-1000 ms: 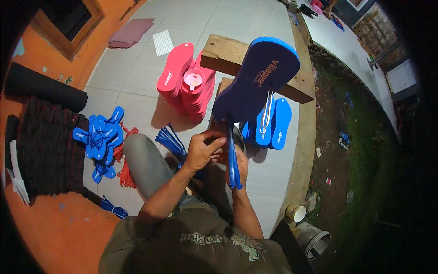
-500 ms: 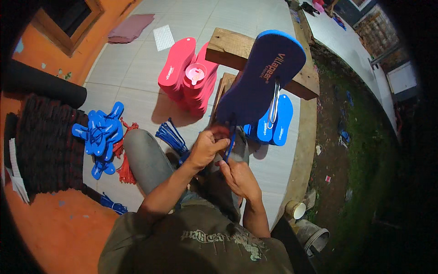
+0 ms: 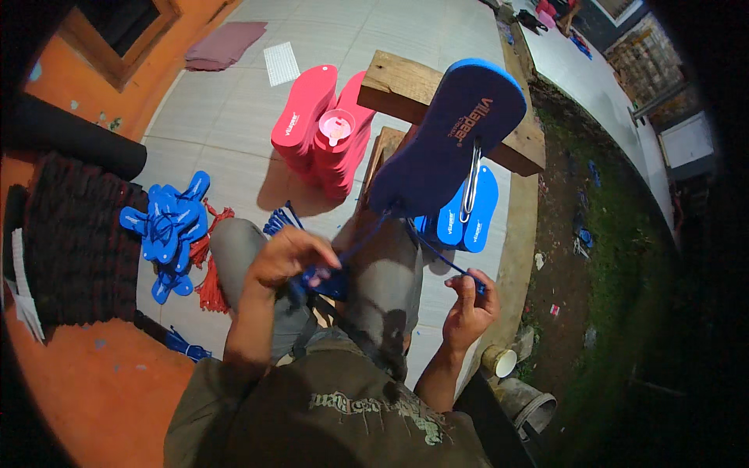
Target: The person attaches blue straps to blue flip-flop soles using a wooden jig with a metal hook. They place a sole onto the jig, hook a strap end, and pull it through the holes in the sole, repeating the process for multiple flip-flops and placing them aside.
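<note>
A dark navy flip-flop sole (image 3: 445, 140) with a bright blue edge stands tilted against a wooden block frame (image 3: 398, 84). From its lower end a thin blue strap (image 3: 434, 253) splits into two strands spread over my lap. My right hand (image 3: 470, 312) pinches the end of one strand, off to the right. Toward the other strand's end, my left hand (image 3: 292, 257) is closed on it, the fingers slightly blurred. A shiny metal loop (image 3: 470, 187) sticks through the middle of the sole. Dark blue material (image 3: 331, 285) lies below my left hand.
Pink soles (image 3: 300, 117) are stacked behind the frame's left side, a small pink-and-white cup (image 3: 335, 129) on top. Blue soles (image 3: 484, 207) stand at right. At left lie blue sole-shaped pieces (image 3: 168, 222), red straps (image 3: 211, 288) and a dark stack (image 3: 78, 242).
My hands were close together at the sole's lower end; they have moved apart, left hand leftward and right hand rightward, spreading the strap's two strands. The sole stays on the frame.
</note>
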Demonstrator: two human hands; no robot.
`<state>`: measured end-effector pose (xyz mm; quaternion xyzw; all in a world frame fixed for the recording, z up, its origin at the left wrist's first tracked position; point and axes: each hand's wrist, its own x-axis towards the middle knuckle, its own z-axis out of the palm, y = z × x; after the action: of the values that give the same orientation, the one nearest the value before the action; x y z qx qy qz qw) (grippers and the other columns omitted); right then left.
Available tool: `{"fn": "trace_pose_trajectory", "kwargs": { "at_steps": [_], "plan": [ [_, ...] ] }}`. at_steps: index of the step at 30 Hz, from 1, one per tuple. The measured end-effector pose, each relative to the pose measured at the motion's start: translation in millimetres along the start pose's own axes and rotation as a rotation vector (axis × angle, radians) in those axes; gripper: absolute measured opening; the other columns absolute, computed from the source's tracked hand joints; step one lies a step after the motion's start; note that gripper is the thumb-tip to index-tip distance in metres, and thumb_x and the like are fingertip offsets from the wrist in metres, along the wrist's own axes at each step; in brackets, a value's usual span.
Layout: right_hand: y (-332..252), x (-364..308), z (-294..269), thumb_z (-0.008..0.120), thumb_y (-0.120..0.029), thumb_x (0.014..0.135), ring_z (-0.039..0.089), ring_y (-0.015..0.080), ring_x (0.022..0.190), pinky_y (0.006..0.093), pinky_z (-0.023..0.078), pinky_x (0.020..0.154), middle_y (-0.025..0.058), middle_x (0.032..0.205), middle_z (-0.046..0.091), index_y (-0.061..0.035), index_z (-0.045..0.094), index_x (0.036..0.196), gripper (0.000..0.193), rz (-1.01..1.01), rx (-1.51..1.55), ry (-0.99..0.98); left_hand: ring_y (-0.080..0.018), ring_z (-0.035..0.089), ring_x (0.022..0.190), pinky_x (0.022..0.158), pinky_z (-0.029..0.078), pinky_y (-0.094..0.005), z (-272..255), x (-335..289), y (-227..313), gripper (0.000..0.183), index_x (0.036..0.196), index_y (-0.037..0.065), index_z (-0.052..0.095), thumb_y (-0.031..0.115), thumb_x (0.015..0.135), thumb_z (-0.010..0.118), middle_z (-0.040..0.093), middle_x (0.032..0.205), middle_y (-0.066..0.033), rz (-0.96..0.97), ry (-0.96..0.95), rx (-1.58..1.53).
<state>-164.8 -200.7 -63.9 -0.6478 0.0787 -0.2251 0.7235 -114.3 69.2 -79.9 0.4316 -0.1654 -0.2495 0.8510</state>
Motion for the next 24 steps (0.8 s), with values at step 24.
{"fn": "trace_pose_trajectory", "kwargs": {
  "at_steps": [24],
  "plan": [
    [-6.3,-16.0,-15.7,0.053,-0.01,0.086,0.054,0.0129,0.055,0.0233,0.044,0.052,0.0086,0.067,0.058,0.005,0.056,0.096,0.018,0.32,-0.011,-0.045,-0.0057,0.036,0.042,0.042,0.028,-0.0193,22.9,34.3,6.6,0.039,0.074,0.002,0.061,0.035,0.089,0.047,0.045,0.051,-0.0003,0.258,0.71,0.149]
  ]
}}
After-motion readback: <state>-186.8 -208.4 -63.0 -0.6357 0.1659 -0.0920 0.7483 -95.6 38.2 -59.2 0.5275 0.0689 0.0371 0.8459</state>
